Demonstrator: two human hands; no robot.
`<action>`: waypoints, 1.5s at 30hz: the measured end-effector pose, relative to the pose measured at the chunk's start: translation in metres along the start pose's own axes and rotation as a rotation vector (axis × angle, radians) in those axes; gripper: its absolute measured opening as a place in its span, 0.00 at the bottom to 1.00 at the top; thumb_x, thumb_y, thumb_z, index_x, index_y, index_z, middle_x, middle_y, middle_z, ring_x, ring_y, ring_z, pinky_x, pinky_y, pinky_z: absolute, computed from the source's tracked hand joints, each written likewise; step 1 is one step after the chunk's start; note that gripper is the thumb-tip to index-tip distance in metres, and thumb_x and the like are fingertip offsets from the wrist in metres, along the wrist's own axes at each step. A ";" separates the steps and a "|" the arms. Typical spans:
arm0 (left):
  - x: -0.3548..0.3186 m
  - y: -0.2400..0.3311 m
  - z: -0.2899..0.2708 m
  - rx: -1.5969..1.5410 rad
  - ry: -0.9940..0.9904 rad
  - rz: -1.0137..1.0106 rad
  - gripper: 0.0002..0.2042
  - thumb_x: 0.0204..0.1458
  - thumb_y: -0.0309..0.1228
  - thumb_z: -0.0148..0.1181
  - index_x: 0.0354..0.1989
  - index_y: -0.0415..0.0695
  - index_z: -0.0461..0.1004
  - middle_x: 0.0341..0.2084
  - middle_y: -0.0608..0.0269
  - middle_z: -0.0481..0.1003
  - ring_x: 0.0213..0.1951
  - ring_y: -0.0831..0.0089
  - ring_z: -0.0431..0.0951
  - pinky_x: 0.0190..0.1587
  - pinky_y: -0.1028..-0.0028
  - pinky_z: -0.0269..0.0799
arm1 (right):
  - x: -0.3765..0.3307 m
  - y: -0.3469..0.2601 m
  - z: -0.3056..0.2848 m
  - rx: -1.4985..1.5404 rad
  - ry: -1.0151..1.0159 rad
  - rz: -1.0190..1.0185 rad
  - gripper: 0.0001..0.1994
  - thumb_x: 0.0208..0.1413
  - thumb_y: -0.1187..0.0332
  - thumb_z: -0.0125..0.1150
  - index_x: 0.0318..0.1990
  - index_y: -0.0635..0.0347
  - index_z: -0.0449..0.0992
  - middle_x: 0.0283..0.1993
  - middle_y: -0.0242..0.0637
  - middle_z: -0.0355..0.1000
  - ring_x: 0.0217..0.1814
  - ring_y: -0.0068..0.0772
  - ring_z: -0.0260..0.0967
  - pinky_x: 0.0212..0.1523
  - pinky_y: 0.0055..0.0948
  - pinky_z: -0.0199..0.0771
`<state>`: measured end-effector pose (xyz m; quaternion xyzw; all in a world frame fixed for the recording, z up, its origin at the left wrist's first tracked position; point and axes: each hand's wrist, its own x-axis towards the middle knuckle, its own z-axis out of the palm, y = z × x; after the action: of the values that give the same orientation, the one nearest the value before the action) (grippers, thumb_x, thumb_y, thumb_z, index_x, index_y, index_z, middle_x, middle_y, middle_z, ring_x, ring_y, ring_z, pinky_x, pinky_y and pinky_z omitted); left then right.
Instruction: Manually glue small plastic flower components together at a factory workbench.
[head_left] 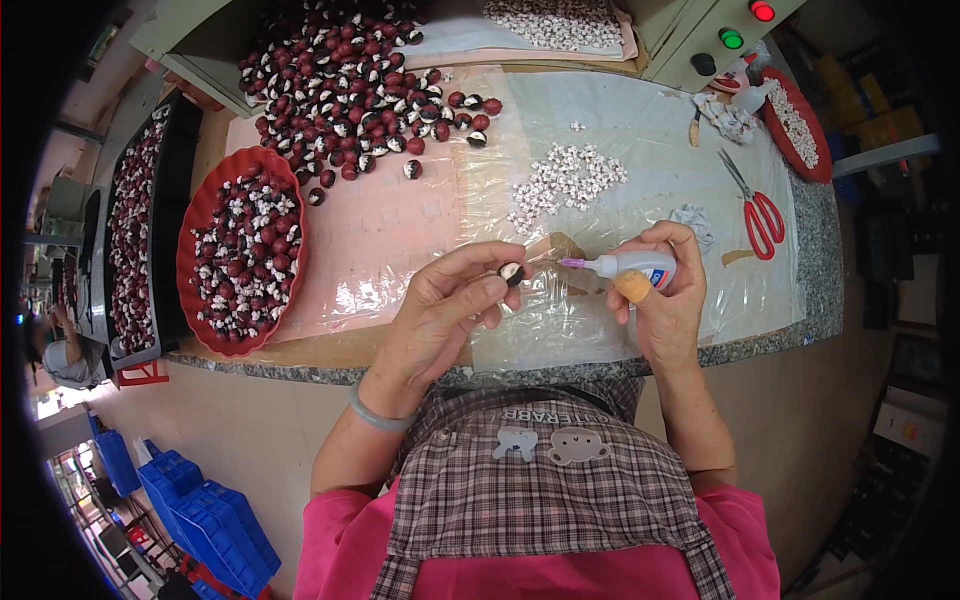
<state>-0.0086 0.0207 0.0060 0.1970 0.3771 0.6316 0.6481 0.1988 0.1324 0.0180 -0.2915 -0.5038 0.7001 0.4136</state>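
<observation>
Between the thumb and fingers of my left hand [435, 310] is a small dark ball [511, 273] with a cream patch facing up. My right hand [668, 310] is wrapped round a small white glue bottle [632, 263], and a tan cover sits on its thumb. The bottle's thin purple nozzle [571, 263] points left toward the ball, a short gap apart from it. Just beyond both hands, a loose pile of small white speckled pieces [570, 180] lies on the plastic-covered table [400, 250].
Many dark red and black balls [350, 100] spread at the back left. A red scalloped basket [187, 255] of balls with white pieces stands left, beside a black tray [170, 200]. Red-handled scissors [765, 225] and a red dish [815, 125] lie right. A metal cabinet [685, 60] stands behind.
</observation>
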 end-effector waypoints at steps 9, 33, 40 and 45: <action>0.000 -0.003 0.005 0.014 0.028 0.014 0.13 0.56 0.25 0.56 0.50 0.36 0.72 0.41 0.53 0.76 0.36 0.77 0.75 0.34 0.83 0.70 | -0.006 -0.015 0.014 -0.307 0.008 -0.106 0.20 0.51 0.75 0.64 0.51 0.64 0.66 0.38 0.43 0.74 0.24 0.21 0.69 0.19 0.15 0.66; -0.001 -0.007 0.000 0.072 0.000 -0.027 0.12 0.54 0.24 0.60 0.46 0.37 0.74 0.28 0.65 0.75 0.31 0.82 0.73 0.32 0.84 0.68 | -0.011 -0.018 0.010 -0.764 -0.175 -0.425 0.22 0.55 0.70 0.62 0.55 0.68 0.66 0.38 0.44 0.75 0.31 0.25 0.73 0.30 0.20 0.74; 0.000 -0.007 -0.003 0.100 -0.016 -0.026 0.12 0.53 0.24 0.61 0.45 0.38 0.75 0.29 0.67 0.75 0.30 0.83 0.71 0.31 0.84 0.66 | -0.008 -0.022 0.015 -0.848 -0.221 -0.554 0.21 0.53 0.71 0.63 0.53 0.70 0.68 0.39 0.46 0.76 0.39 0.34 0.76 0.39 0.26 0.77; 0.001 -0.010 -0.002 0.114 0.001 0.007 0.11 0.52 0.23 0.61 0.44 0.38 0.75 0.34 0.64 0.76 0.32 0.82 0.73 0.34 0.82 0.69 | -0.007 -0.023 0.017 -0.901 -0.214 -0.660 0.22 0.45 0.72 0.69 0.49 0.68 0.71 0.39 0.46 0.75 0.34 0.35 0.75 0.32 0.28 0.76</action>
<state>-0.0037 0.0198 -0.0029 0.2346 0.4122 0.6115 0.6333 0.1949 0.1214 0.0453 -0.1937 -0.8563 0.2752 0.3919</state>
